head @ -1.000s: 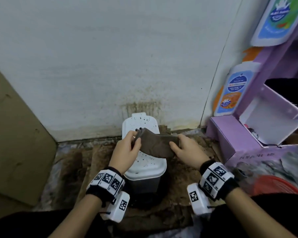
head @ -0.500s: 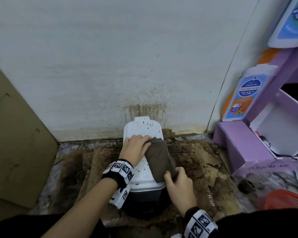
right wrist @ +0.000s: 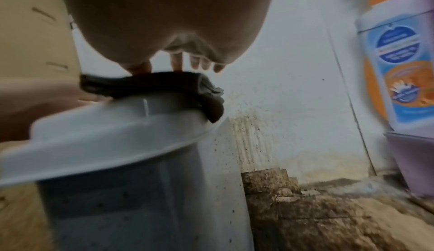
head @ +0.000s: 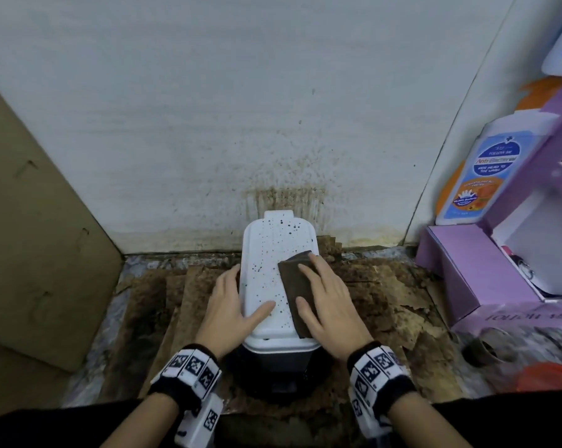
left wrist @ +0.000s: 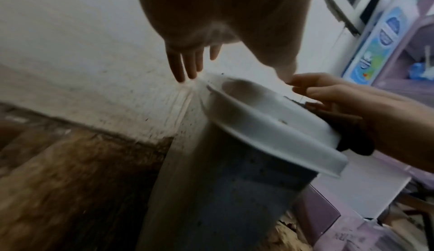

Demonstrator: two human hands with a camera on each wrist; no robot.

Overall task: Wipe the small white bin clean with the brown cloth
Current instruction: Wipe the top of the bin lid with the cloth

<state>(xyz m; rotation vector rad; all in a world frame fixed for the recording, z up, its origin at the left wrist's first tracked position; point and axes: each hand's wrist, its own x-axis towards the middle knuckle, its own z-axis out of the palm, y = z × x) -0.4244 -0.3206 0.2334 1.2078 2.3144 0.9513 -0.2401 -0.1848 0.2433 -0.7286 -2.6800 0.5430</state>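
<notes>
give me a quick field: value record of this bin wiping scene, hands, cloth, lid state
bin: small white bin, lid closed, dark specks across the lid
cloth: folded brown cloth flat on the lid's right side
right hand: right hand presses the cloth with straight fingers
left hand: left hand steadies the bin's left side, thumb on the lid
surroundings: stained white wall, purple cardboard box at right

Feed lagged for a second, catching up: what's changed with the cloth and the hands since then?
The brown cloth, held up stretched between both hands, now lies on the right side of the bin lid, pressed flat under the right hand. The left hand let go and braces the lid's left edge. The bin remains by the wall, lid speckled.
</notes>
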